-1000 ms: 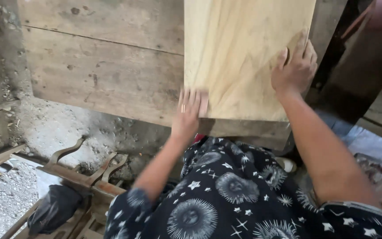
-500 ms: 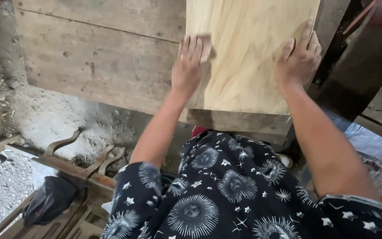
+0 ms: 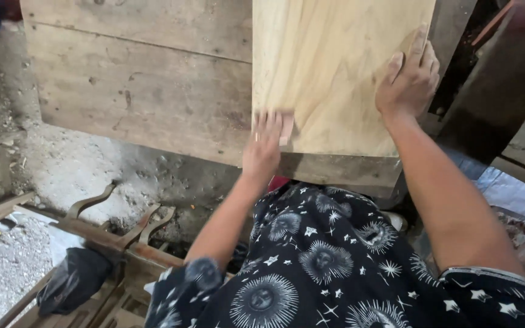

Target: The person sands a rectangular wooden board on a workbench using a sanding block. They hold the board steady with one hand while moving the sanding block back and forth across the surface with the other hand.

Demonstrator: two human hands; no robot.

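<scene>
The surface (image 3: 141, 91) under your work is a wide slab of old grey boards, and its near edge runs just in front of your patterned lap. On it, toward the near right corner, lies the pale board (image 3: 329, 67), flat, its grain running away from you and its near end close to the surface's near edge, so the part you work on stays within easy reach.

Your right hand (image 3: 409, 78) lies open and flat on the board's right edge, fingers spread and pointing away, palm pressing down. It looks placed there to pin the board so it does not slide.

Your left hand (image 3: 264, 147) is at the board's near left corner, fingers straight and pressed together over a small pinkish sanding pad (image 3: 286, 128). The pad sits flat between fingers and wood; only its right end shows past your fingertips. The hand is blurred, so how tightly it holds the pad is unclear, but it is pressing the pad down rather than gripping around it.

Down to your left, off the surface, curved rusty metal pieces (image 3: 110, 218) and a dark bag (image 3: 71, 282) lie on the gravel floor.
</scene>
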